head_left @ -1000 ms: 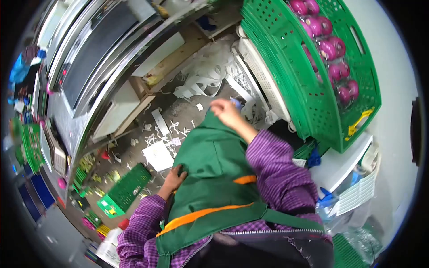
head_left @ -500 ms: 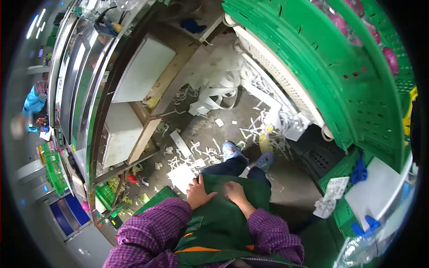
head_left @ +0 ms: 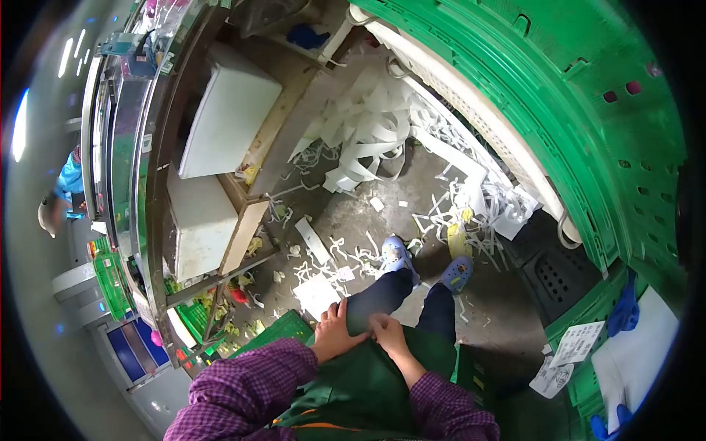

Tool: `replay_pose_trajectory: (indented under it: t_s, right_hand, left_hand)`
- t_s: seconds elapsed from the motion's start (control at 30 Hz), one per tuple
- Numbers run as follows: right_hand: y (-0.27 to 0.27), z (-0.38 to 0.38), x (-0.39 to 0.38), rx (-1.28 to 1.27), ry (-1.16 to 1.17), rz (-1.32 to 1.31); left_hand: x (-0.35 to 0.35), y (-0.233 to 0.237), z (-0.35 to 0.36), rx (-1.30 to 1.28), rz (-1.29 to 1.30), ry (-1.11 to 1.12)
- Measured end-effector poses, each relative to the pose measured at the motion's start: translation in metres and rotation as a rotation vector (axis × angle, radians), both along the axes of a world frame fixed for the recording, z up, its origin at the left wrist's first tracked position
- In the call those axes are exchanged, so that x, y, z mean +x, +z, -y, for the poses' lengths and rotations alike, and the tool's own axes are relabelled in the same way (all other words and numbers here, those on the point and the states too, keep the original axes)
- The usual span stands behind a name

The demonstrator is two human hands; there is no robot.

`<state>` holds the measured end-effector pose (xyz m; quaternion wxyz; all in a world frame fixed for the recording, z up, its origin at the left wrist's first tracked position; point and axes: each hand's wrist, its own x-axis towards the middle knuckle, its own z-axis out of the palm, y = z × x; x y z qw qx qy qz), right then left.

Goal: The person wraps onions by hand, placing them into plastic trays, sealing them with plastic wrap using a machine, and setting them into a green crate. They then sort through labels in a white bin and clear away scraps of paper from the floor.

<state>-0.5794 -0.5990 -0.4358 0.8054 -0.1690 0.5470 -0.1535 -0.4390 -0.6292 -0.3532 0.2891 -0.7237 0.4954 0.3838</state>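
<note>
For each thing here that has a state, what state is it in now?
apron, worn, hanging in front.
left hand, flat on the apron.
right hand, on the apron's edge, fingers bent.
paper strips, scattered on the floor.
green crates, stacked.

L hand (head_left: 334,334), R hand (head_left: 387,336) side by side on apron (head_left: 360,386); shoes (head_left: 397,256) ahead, paper strips (head_left: 368,136) beyond; crates (head_left: 566,110) right, prob. shelving (head_left: 246,217) left.
</note>
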Motion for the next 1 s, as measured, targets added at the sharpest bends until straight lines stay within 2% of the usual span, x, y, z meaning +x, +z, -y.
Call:
replay_pose_trajectory:
  t_s: [0.27, 0.4, 0.47, 0.63, 0.7, 0.83, 0.97, 1.0]
  right_hand:
    - [-0.003, -0.026, -0.001, 0.010, -0.035, -0.015]
    - [-0.010, -0.039, -0.002, 0.113, -0.067, 0.011]
    - [-0.012, -0.038, -0.007, 0.186, 0.002, 0.017]
    - [-0.021, -0.043, -0.016, 0.199, 0.008, 0.010]
    - [-0.021, -0.044, -0.024, 0.154, -0.030, -0.001]
    - [-0.014, -0.046, -0.048, 0.040, 0.117, -0.130]
    - [0.030, -0.029, -0.086, -0.089, 0.171, -0.146]
    - [0.037, -0.030, -0.099, -0.289, 0.316, -0.273]
  left_hand:
    - [-0.010, -0.004, -0.026, 0.045, -0.005, 0.013]
    - [-0.013, -0.005, -0.028, 0.041, -0.015, 0.038]
    - [-0.013, -0.006, -0.031, 0.009, -0.034, 0.065]
    - [-0.017, -0.011, -0.033, 0.029, -0.042, 0.077]
    - [-0.019, -0.010, -0.033, 0.039, -0.047, 0.099]
    - [-0.018, -0.006, -0.034, 0.095, -0.048, 0.100]
    - [-0.015, 0.003, -0.055, 0.173, -0.106, 0.115]
    - [-0.013, 0.007, -0.061, 0.203, -0.122, 0.122]
